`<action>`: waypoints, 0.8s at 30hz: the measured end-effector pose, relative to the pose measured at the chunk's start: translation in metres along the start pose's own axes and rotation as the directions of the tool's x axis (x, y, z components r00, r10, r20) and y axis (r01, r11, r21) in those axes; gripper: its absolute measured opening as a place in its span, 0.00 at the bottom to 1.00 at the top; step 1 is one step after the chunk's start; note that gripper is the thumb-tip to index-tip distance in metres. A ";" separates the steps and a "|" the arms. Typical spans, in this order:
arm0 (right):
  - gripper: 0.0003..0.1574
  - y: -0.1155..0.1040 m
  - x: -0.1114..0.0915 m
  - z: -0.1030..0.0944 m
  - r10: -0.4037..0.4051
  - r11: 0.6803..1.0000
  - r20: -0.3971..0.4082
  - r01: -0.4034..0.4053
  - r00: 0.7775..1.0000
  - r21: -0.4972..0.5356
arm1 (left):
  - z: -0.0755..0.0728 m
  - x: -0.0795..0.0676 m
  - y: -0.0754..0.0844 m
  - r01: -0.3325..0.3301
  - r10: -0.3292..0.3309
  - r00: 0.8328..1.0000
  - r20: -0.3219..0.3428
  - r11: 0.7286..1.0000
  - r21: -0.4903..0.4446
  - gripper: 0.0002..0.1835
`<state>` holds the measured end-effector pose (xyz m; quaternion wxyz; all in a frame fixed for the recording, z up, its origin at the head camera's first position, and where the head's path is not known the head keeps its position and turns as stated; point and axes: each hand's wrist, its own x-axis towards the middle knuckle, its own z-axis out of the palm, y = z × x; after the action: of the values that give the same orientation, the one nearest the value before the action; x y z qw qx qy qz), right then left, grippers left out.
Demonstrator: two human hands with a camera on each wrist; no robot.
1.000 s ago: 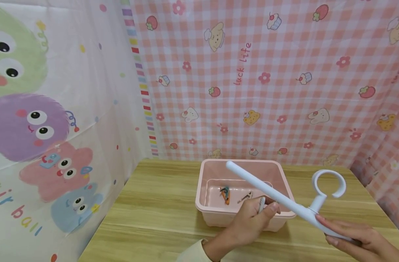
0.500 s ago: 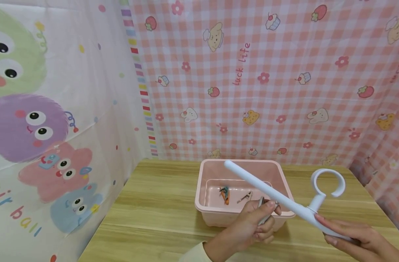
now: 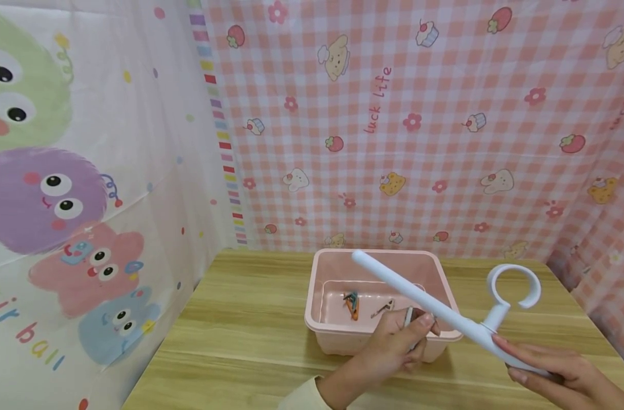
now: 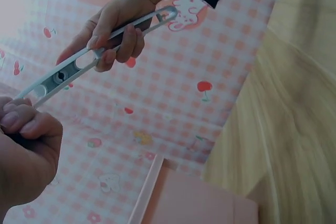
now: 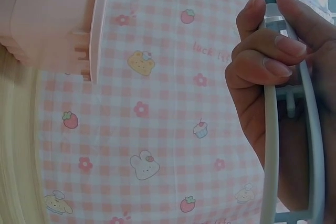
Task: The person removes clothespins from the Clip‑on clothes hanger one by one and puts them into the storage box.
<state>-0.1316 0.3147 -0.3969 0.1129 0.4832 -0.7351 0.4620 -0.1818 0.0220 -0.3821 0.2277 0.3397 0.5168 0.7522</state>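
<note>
My right hand (image 3: 568, 370) grips the lower end of a pale blue-white clothes hanger (image 3: 419, 297), which slants up to the left with its open ring hook at the right. Two long rails with crosspieces show on the hanger (image 5: 270, 145) in the right wrist view. Close to the bar, my left hand (image 3: 389, 347) pinches a grey clothespin (image 3: 409, 318) between thumb and fingers, partly hidden by them. In the left wrist view the left hand (image 4: 31, 150) is beside the hanger's near end, its clothespin hidden there.
Behind the hands a pink plastic bin (image 3: 337, 343) stands on the wooden table (image 3: 230, 336). Inside lie an orange clothespin (image 3: 353, 310) touching a teal one, and a brownish one (image 3: 382, 308) to their right. Patterned cloths hang at the back and sides.
My left hand's fingers have shifted around the grey clothespin, first lowering and showing more of it, then drawing in slightly. The right hand and hanger stay almost still.
</note>
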 end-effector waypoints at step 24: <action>0.40 0.000 0.004 0.002 -0.093 0.995 -0.012 0.093 0.996 0.041 | 0.001 -0.003 0.006 -0.072 0.127 0.988 -0.087 0.880 0.470 0.20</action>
<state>-0.1335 0.3104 -0.3956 0.1278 0.5167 -0.7014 0.4740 -0.1790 0.0184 -0.3771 0.0708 0.3666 0.6760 0.6353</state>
